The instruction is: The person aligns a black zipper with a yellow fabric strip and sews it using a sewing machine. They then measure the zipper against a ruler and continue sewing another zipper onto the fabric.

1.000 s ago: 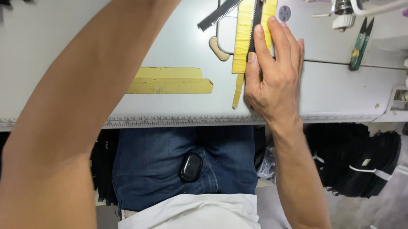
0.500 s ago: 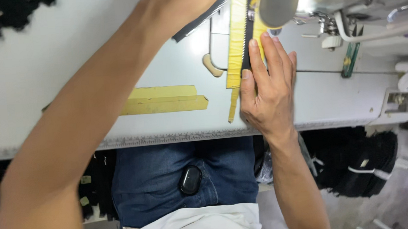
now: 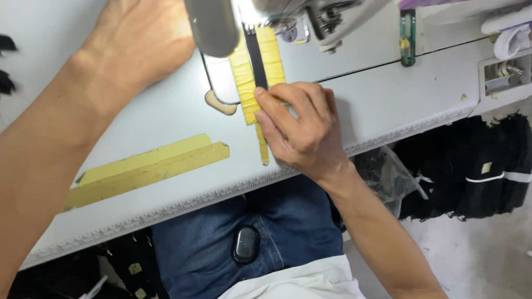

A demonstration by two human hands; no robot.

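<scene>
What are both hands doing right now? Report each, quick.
Left hand: reaches behind the grey sewing machine head; its fingers are hidden, so cannot tell.
Right hand: open, fingers flat, pressing the yellow fabric strip with black zipper.

Garment sewing workshop, seen from a seated operator's place. Industrial sewing machine [image 3: 282, 7] mounted on a pale grey work table [image 3: 398, 92] with a ruler strip along its front edge. Yellow fabric strips [image 3: 144, 169] stacked on the table; green thread snips [image 3: 406, 39] by the machine. Heaps of black cut pieces [image 3: 476, 167] under and beside the table.
</scene>
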